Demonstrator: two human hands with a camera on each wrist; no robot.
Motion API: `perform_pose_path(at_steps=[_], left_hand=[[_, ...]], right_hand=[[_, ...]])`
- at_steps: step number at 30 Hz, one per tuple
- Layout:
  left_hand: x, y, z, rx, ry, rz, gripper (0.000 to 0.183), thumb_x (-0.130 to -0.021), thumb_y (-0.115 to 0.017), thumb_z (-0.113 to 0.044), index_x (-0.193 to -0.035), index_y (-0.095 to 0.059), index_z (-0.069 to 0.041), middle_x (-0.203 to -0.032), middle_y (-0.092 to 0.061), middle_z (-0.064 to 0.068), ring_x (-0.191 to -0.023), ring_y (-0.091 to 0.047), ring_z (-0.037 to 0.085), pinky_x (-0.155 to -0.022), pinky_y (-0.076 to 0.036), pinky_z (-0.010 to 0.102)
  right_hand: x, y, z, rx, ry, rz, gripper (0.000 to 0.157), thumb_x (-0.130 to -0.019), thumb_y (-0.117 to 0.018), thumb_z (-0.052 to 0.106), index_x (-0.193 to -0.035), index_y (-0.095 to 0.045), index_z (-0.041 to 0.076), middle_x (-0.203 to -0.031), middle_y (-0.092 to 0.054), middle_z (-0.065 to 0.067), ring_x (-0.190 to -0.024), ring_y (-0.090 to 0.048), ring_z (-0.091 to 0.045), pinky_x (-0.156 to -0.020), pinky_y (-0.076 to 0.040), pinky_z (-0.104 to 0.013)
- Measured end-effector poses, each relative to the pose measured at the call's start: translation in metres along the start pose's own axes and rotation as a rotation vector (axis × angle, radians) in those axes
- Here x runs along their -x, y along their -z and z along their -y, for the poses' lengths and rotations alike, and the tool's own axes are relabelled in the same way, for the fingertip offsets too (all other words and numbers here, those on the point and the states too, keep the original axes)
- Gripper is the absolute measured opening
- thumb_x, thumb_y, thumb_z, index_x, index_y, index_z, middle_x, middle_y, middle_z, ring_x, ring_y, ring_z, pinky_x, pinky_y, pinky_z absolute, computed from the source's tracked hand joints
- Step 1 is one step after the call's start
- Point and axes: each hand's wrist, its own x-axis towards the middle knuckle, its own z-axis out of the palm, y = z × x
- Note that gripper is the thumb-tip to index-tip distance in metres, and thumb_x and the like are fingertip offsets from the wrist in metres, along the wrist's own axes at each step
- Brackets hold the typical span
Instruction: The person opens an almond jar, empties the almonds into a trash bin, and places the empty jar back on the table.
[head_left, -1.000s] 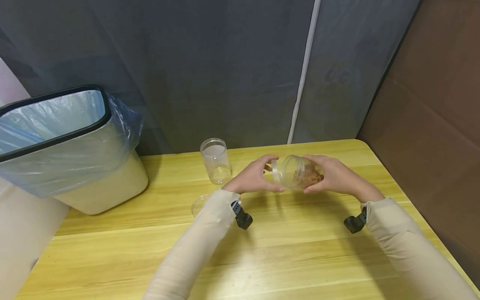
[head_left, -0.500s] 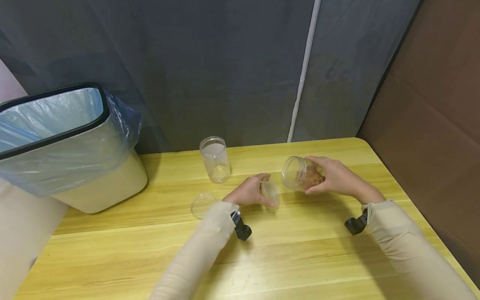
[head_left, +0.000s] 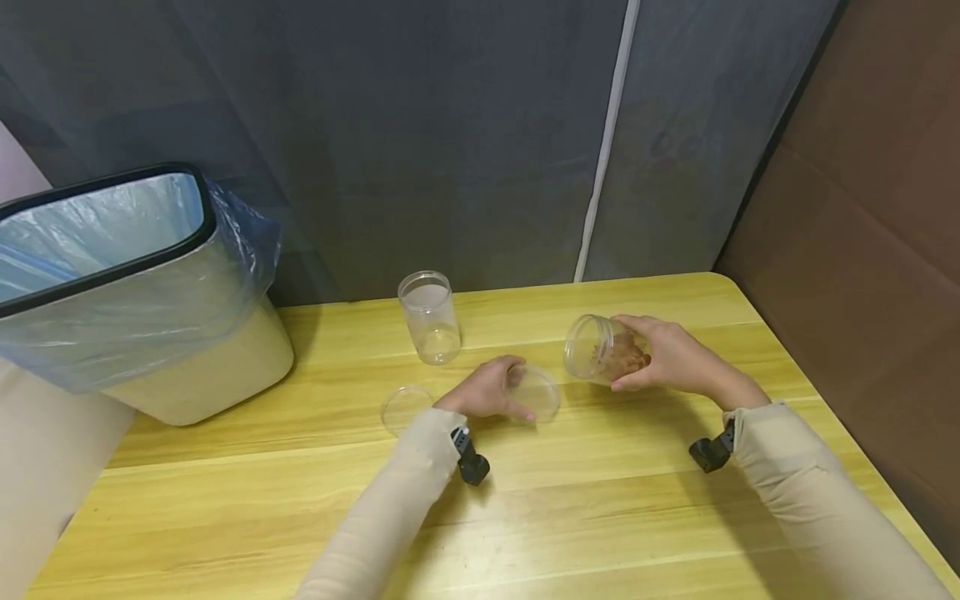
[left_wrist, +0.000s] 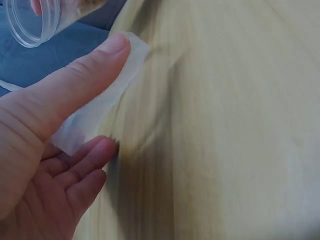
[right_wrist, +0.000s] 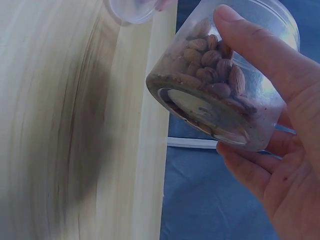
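Note:
My right hand (head_left: 671,354) grips a clear plastic jar (head_left: 588,346), tilted with its uncovered mouth toward the left. In the right wrist view, almonds (right_wrist: 212,62) lie heaped inside that jar near its base. Low over the table, my left hand (head_left: 487,389) holds a round translucent lid (head_left: 536,394) by its edge. The left wrist view shows the thumb along one face of the lid (left_wrist: 87,120); part of the grip behind it is hidden. A second clear jar (head_left: 430,321) stands upright behind the left hand, with no almonds visible in it.
Another round clear lid (head_left: 405,410) lies on the wooden table (head_left: 600,508), partly behind the left sleeve. At the left stands a bin (head_left: 217,358) lined with a blue bag. A grey curtain backs the table, and a brown panel (head_left: 862,208) borders the right.
The left hand has drawn the lid away from the jar's mouth, moving left and down toward the table, and the lid has tipped flatter. The right hand and its jar have barely moved.

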Motion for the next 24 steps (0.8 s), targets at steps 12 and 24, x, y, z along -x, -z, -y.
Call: perform_pose_path(at_steps=[12,24], left_hand=[[0.0050,-0.0020,0.0027,-0.252,0.005,-0.043,0.093,-0.060,-0.086,-0.032,-0.132,-0.041,0.006,-0.115,-0.043,0.015,-0.103,-0.045,0.023,-0.093,-0.040,0.034],[0.0068,-0.0066,0.0042,-0.319,-0.024,-0.078,0.089,-0.059,-0.088,-0.027,-0.129,-0.044,0.007,-0.110,-0.041,0.015,-0.104,-0.038,0.026,-0.093,-0.038,0.034]], right_hand=[[-0.0010,-0.0051,-0.0028,-0.009,0.008,0.001,0.101,-0.060,-0.080,0.051,-0.137,-0.038,0.000,-0.133,-0.044,-0.023,-0.120,-0.041,-0.039,-0.095,-0.035,-0.053],[-0.0011,-0.0082,-0.0050,-0.013,-0.005,0.005,0.096,-0.062,-0.084,0.038,-0.137,-0.037,0.000,-0.133,-0.043,-0.023,-0.120,-0.041,-0.039,-0.095,-0.034,-0.054]])
